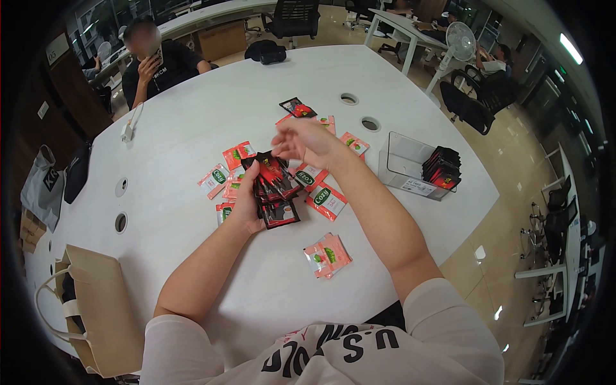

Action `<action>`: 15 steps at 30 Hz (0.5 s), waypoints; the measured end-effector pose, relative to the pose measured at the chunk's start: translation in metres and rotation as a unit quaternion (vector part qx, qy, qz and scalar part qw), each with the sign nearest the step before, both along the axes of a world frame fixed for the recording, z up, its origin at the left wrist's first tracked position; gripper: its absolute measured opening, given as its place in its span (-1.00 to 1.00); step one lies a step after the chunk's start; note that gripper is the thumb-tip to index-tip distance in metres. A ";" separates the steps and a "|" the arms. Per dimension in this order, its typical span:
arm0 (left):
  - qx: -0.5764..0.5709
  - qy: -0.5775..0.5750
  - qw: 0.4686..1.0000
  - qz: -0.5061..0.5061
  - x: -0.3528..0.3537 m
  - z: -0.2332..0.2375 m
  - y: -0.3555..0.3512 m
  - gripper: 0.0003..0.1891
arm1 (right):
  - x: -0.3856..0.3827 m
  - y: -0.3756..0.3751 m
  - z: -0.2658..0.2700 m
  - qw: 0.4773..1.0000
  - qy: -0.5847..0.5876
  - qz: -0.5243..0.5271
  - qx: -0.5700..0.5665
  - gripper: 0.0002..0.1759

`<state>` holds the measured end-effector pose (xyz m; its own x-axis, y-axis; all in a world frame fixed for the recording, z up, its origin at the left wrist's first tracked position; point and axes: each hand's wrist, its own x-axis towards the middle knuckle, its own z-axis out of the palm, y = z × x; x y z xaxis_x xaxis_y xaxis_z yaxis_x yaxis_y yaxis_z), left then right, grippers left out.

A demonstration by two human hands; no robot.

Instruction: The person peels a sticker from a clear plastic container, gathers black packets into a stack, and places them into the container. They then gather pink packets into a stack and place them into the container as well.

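Left hand (246,206): forearm came in from lower left, palm turned inward, fingers closed round a bundle of black-and-red sachets (274,192). The bundle was held upright and fanned just above the white table (192,122), near its middle. The number in the bundle was not countable because the packets overlapped.

Right hand (307,142): forearm reached in from the right, hand raised just above the top of the bundle, fingers loosely bent and half open. They were blurred, so I could not tell whether they pinched a sachet.

Counts on the table:
- pink sachets (327,200): at least nine, scattered around the hands, some overlapping. One pair (327,255) lay apart, nearer the body.
- single black sachet (297,107): one, beyond the hands.
- clear box (404,160): one, to the right, holding a stack of black sachets (443,168).
- paper bag (96,308): one, at the near left edge.
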<state>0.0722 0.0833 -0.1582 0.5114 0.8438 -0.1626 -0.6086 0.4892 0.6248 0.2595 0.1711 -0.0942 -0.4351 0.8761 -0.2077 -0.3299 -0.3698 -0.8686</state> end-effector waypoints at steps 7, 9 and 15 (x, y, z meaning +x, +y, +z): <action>-0.050 -0.029 0.998 -0.006 0.003 0.008 0.003 -0.24 | 0.023 0.043 -0.079 0.549 -0.560 -0.263 0.562 -0.48; -0.043 -0.016 0.999 -0.007 0.002 0.006 0.004 -0.25 | 0.020 0.042 -0.086 0.586 -0.616 -0.200 0.488 -0.32; -0.034 -0.013 0.999 -0.014 0.002 0.008 0.004 -0.23 | 0.012 0.030 -0.064 0.623 -0.613 -0.156 0.459 -0.34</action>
